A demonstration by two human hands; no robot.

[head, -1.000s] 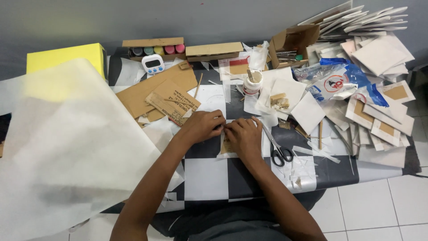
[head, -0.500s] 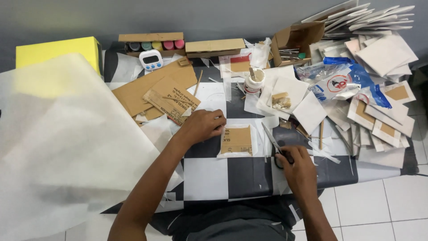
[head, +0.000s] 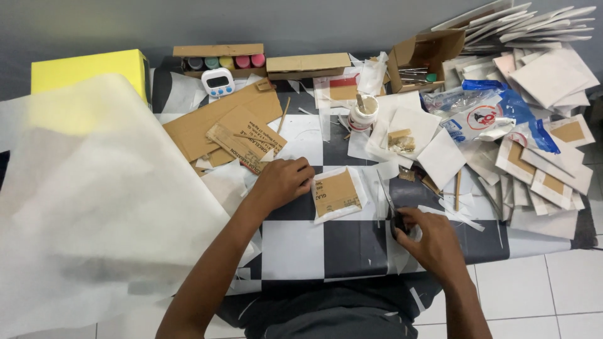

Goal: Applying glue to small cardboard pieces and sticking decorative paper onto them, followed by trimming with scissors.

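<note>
Left hand (head: pixel 282 182) rests loosely curled on the checkered tabletop (head: pixel 301 248), fingertips touching left edge of the brown card packet (head: pixel 336 193), grip holding nothing. Right hand (head: pixel 428 237) closed around scissors (head: pixel 391 210) handles, blades pointing away, just right of packet. Big white paper sheet (head: pixel 94 207) at left.

Left hand (head: pixel 282 182) pins left edge of brown packet (head: pixel 337 193). Right hand (head: pixel 427 235), right of packet, grips scissors (head: pixel 391 210). Glue pot (head: pixel 363 114) above packet, timer (head: pixel 218 82) up-left.
</note>
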